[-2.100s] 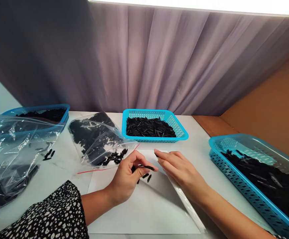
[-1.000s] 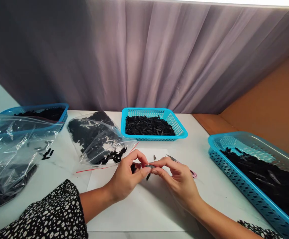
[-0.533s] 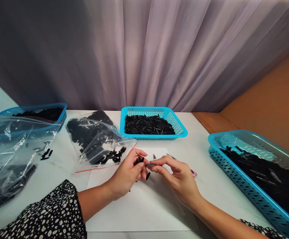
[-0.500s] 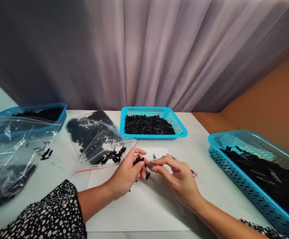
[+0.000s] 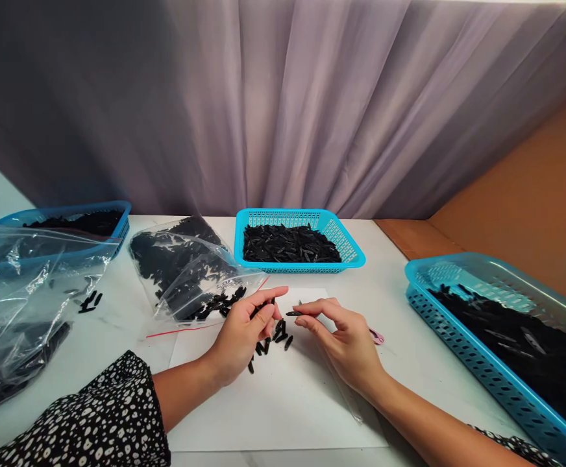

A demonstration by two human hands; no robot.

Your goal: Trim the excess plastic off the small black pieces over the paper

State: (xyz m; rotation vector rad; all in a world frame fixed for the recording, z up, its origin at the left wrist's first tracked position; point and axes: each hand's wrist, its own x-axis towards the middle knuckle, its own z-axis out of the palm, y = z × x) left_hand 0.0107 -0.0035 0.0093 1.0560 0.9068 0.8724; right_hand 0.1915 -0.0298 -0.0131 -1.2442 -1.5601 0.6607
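My right hand (image 5: 348, 340) pinches a slim, flat black piece (image 5: 293, 314) between thumb and fingertips, its pointed end toward the left. Across a small gap, my left hand (image 5: 244, 331) is partly closed, with dark pieces (image 5: 262, 305) showing between its thumb and fingers. Just below the left fingertips, several small black elongated pieces (image 5: 281, 332) lie loose on a white sheet of paper (image 5: 268, 415). A pink handle (image 5: 376, 336) pokes out behind my right hand; the rest of that tool is mostly covered.
A clear zip bag (image 5: 176, 259) of black pieces lies open beyond my left hand. Blue baskets of black strips stand at the back centre (image 5: 356, 259), right (image 5: 463, 350) and back left (image 5: 126, 224). Another clear bag (image 5: 15, 279) covers the left side, near a few loose pieces (image 5: 88, 302).
My right hand has drawn slightly away from the left hand, still pinching the flat piece. More small black pieces now lie on the paper below the left hand.
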